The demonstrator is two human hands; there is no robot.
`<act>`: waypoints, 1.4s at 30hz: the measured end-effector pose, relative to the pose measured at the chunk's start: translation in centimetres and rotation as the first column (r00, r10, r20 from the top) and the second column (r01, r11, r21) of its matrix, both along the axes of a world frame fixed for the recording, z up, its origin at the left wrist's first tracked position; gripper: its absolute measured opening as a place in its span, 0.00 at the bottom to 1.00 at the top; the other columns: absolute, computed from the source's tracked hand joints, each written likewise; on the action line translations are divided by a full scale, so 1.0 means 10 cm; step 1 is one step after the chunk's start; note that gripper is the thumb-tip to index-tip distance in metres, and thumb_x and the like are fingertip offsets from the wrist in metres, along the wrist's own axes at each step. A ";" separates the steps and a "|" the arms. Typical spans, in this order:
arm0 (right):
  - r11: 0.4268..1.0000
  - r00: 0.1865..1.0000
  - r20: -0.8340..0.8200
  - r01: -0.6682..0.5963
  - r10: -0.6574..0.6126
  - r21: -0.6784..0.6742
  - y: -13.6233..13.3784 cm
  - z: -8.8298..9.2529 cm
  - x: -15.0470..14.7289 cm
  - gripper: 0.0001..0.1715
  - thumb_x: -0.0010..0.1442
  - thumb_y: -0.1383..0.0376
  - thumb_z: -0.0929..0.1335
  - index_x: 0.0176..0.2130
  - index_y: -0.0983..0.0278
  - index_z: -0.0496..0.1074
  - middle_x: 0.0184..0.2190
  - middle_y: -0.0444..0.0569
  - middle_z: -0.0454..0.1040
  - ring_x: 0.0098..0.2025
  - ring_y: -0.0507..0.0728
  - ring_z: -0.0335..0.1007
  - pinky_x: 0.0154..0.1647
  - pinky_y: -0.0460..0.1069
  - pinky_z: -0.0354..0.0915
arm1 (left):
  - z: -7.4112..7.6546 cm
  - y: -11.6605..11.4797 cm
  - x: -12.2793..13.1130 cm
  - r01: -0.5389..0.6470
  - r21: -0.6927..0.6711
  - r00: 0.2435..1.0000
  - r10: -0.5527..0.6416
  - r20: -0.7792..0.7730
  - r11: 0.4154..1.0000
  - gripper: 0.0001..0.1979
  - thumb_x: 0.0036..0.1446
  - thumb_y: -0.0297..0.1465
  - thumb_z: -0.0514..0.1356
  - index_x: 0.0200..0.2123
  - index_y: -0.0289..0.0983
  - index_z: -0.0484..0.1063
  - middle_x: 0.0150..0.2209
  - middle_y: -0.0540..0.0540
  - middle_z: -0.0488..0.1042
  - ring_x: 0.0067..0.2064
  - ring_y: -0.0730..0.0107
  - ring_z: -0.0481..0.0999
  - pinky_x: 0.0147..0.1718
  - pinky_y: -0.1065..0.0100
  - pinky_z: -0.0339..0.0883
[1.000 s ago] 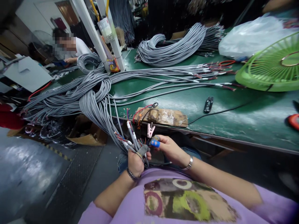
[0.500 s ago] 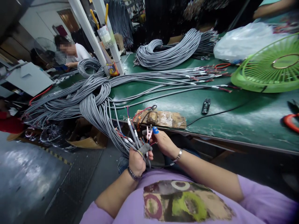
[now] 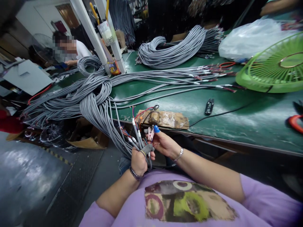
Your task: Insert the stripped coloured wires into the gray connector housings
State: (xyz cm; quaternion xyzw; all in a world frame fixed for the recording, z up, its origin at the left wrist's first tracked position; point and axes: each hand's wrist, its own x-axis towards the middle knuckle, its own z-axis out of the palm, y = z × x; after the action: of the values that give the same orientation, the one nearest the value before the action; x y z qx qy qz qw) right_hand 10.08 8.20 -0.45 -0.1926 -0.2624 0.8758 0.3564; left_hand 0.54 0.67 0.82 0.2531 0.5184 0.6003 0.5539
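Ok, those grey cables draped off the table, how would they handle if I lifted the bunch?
Probably floppy: the cables sag over the table edge in loose curves. Likely heavy together, since the bunch is thick. Ends may tangle: loose wires fan out above the left hand.

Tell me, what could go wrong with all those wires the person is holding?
The left hand grips several gray cables at once, and their thin coloured wire ends stick up loose, so they might tangle or bend. The right hand pinches a pink clip close to those ends; it could nip the wrong wire. The big cable bundle hangs over the table edge, and its weight might tug cables out of the grip.
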 end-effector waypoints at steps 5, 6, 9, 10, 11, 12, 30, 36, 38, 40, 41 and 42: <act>0.997 0.997 0.031 0.077 -0.076 -0.029 0.00 -0.01 0.02 0.25 0.54 0.45 0.66 0.31 0.66 0.71 0.23 0.46 0.71 0.23 0.50 0.65 0.24 0.45 0.63 | 0.00 -0.01 -0.02 0.007 0.001 1.000 -0.007 0.008 1.000 0.14 0.42 0.37 0.67 0.20 0.32 0.71 0.14 0.50 0.69 0.15 0.77 0.66 0.13 0.75 0.61; 0.997 0.997 0.043 0.071 -0.069 -0.044 -0.01 -0.01 0.05 0.25 0.54 0.45 0.66 0.30 0.66 0.71 0.24 0.46 0.71 0.23 0.49 0.64 0.24 0.45 0.63 | 0.00 -0.02 -0.02 0.006 0.008 1.000 -0.006 0.007 1.000 0.14 0.43 0.37 0.67 0.20 0.32 0.71 0.14 0.50 0.69 0.15 0.77 0.66 0.13 0.75 0.61; 0.999 0.997 0.078 -0.007 0.011 -0.050 -0.09 -0.02 0.18 0.27 0.51 0.44 0.67 0.32 0.66 0.71 0.25 0.46 0.71 0.25 0.49 0.65 0.27 0.45 0.64 | -0.02 -0.07 -0.02 0.005 0.031 1.000 -0.005 -0.002 1.000 0.13 0.44 0.36 0.66 0.20 0.32 0.70 0.14 0.50 0.69 0.15 0.77 0.66 0.14 0.75 0.61; 0.999 0.995 0.090 -0.034 0.035 -0.014 -0.13 -0.03 0.23 0.28 0.48 0.44 0.69 0.32 0.66 0.71 0.26 0.46 0.71 0.25 0.49 0.65 0.27 0.45 0.64 | -0.04 -0.09 -0.03 0.011 0.040 1.000 -0.011 -0.006 0.999 0.13 0.45 0.36 0.66 0.20 0.33 0.70 0.14 0.51 0.70 0.15 0.77 0.66 0.14 0.75 0.61; 0.998 0.993 0.112 -0.048 0.044 0.033 -0.17 -0.02 0.27 0.27 0.45 0.46 0.72 0.33 0.66 0.71 0.27 0.46 0.72 0.25 0.49 0.65 0.27 0.45 0.64 | -0.06 -0.11 -0.03 0.021 0.050 1.000 -0.020 -0.011 0.999 0.13 0.46 0.36 0.65 0.21 0.33 0.70 0.15 0.50 0.70 0.15 0.77 0.67 0.14 0.75 0.61; 0.994 0.988 0.146 -0.055 0.041 0.093 -0.21 -0.02 0.31 0.24 0.43 0.51 0.74 0.33 0.66 0.71 0.28 0.45 0.72 0.25 0.48 0.64 0.27 0.45 0.63 | -0.09 -0.13 -0.03 0.031 0.064 0.999 -0.030 -0.020 0.997 0.12 0.46 0.36 0.65 0.23 0.33 0.70 0.16 0.50 0.71 0.16 0.77 0.67 0.15 0.75 0.62; 0.980 0.898 0.405 0.118 -0.173 0.157 -0.24 0.03 0.31 0.25 0.42 0.51 0.74 0.21 0.65 0.61 0.14 0.37 0.59 0.16 0.45 0.50 0.18 0.43 0.51 | -0.09 -0.21 -0.10 0.119 0.026 0.992 -0.117 -0.055 0.993 0.12 0.44 0.37 0.66 0.22 0.33 0.72 0.15 0.50 0.71 0.16 0.76 0.68 0.17 0.73 0.64; 0.998 0.944 0.326 0.055 -0.050 -0.005 -0.07 0.04 0.23 0.28 0.50 0.43 0.66 0.28 0.66 0.69 0.23 0.45 0.68 0.21 0.48 0.58 0.22 0.44 0.60 | 0.04 -0.13 -0.03 0.022 0.038 1.000 -0.021 -0.008 0.999 0.13 0.42 0.37 0.67 0.22 0.33 0.72 0.15 0.50 0.71 0.16 0.76 0.68 0.16 0.74 0.64; 0.998 0.953 0.301 -0.003 -0.013 0.055 -0.04 0.07 0.18 0.29 0.50 0.42 0.66 0.30 0.66 0.70 0.23 0.45 0.68 0.22 0.48 0.58 0.23 0.45 0.59 | 0.07 -0.11 0.00 0.013 0.059 1.000 -0.013 -0.004 0.998 0.12 0.42 0.36 0.67 0.22 0.33 0.72 0.15 0.50 0.71 0.16 0.76 0.68 0.16 0.74 0.64; 0.975 0.934 0.344 0.016 -0.093 0.221 -0.03 0.09 0.14 0.28 0.51 0.43 0.66 0.28 0.66 0.70 0.20 0.43 0.66 0.21 0.48 0.57 0.23 0.45 0.58 | 0.09 -0.08 0.02 0.008 0.078 1.000 -0.008 0.000 0.997 0.12 0.42 0.36 0.67 0.22 0.33 0.72 0.15 0.50 0.71 0.16 0.76 0.68 0.16 0.74 0.63; 0.947 0.908 0.382 0.048 -0.174 0.318 -0.03 0.10 0.13 0.28 0.51 0.43 0.66 0.27 0.66 0.70 0.19 0.43 0.65 0.21 0.48 0.57 0.23 0.45 0.57 | 0.10 -0.07 0.03 0.002 0.083 1.000 -0.002 0.001 0.997 0.12 0.42 0.36 0.67 0.22 0.33 0.72 0.15 0.51 0.71 0.16 0.76 0.68 0.16 0.74 0.63; 0.909 0.870 0.414 0.083 -0.266 0.409 -0.03 0.10 0.12 0.29 0.51 0.42 0.65 0.25 0.66 0.70 0.19 0.44 0.65 0.21 0.49 0.57 0.23 0.45 0.57 | 0.10 -0.06 0.04 -0.005 0.083 1.000 0.005 0.003 0.997 0.12 0.42 0.36 0.67 0.23 0.33 0.72 0.15 0.51 0.70 0.16 0.75 0.68 0.16 0.74 0.63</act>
State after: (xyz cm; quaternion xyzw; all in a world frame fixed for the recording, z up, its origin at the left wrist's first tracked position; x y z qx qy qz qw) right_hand 11.27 7.90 0.53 -0.3458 -0.4845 0.7008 0.3931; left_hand 0.90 0.03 1.85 0.2739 0.4929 0.6230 0.5421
